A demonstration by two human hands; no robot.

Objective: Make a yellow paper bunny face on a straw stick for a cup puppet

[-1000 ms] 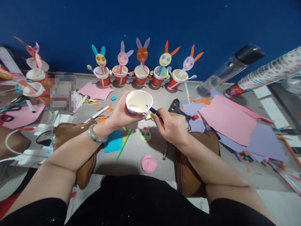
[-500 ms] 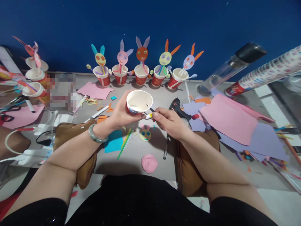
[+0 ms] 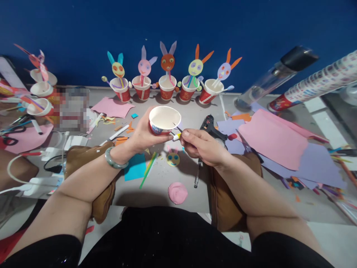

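Note:
My left hand point(image 3: 143, 132) is wrapped round a paper cup point(image 3: 165, 114), white inside with a red and blue outside, held above the table with its mouth tipped towards me. In my right hand point(image 3: 202, 145) is a thin dark pointed tool point(image 3: 179, 128), pinched between thumb and fingers. Its point goes through the cup's right wall, and a dark tip shows inside. The fist hides its handle. A white and yellow marker end point(image 3: 176, 137) shows beside the right fingers; I cannot tell whether they hold it. Below lies a yellow paper rabbit face point(image 3: 173, 159) with pink ears.
Several red cups with paper rabbits point(image 3: 166, 89) line the back by the blue wall. A black glue gun point(image 3: 210, 128) lies right of my hand, near pink paper sheets point(image 3: 273, 137). Pink clay point(image 3: 177, 192) sits in front. A power strip point(image 3: 41, 184) is at left.
The cup has shifted slightly left and up in my left hand. The dark tool remains at its right side, with my right hand barely moved.

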